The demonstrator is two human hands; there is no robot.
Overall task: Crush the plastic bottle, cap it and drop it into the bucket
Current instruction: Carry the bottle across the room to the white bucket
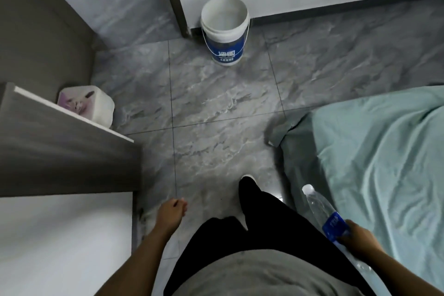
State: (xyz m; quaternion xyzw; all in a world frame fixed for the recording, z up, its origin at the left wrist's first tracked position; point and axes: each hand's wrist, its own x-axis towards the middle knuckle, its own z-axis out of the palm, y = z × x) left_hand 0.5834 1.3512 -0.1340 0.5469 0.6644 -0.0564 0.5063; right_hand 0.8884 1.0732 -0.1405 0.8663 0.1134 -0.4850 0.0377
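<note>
The right grip (358, 238) hides the plastic bottle (319, 209)'s lower half, and its base blurs out beneath. Far ahead, the bucket (224, 31)'s label print is too small to read.

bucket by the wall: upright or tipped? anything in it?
Upright. The bucket stands on the floor with its open mouth facing up, no lid. The inside that shows is bare white; the bottom is not fully visible. The bottle is in the right hand.
</note>
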